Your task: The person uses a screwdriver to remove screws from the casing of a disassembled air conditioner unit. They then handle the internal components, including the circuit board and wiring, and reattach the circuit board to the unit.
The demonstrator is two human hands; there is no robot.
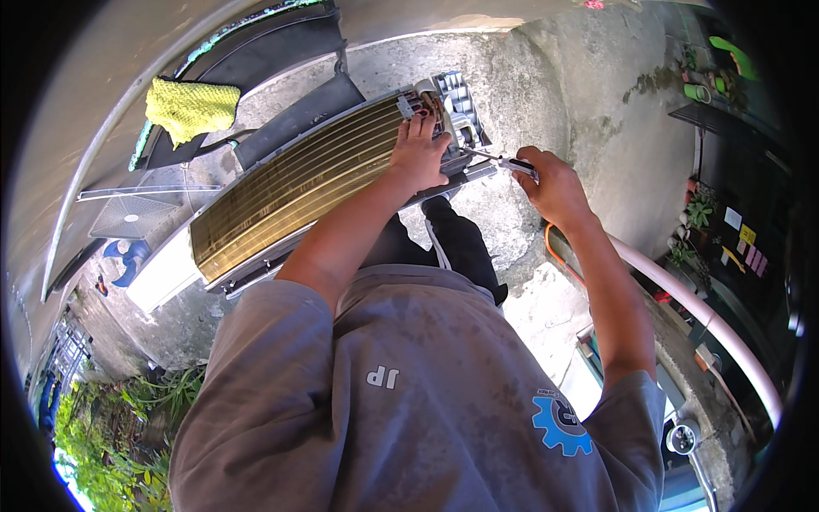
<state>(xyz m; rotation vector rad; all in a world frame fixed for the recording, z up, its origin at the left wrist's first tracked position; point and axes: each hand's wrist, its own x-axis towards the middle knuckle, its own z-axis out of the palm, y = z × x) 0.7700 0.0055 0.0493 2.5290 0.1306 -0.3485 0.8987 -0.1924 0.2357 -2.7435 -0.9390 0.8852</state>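
An opened air conditioner indoor unit with gold-brown fins (294,183) lies at a slant before me. My left hand (418,160) rests with spread fingers on its right end, beside copper pipes and red wiring (424,112). From the right, my right hand (553,186) grips a screwdriver (522,168) by its dark and clear handle. The thin shaft points left at the lower right corner of the unit. Whether its tip sits in a screw is too small to tell.
A black chair (299,119) stands behind the unit, with a yellow cloth (191,111) over it. Farther left are a blue fan blade (128,261) and a square grille (135,218) on the concrete. A pale pipe (699,311) and an orange hose (563,256) run along my right.
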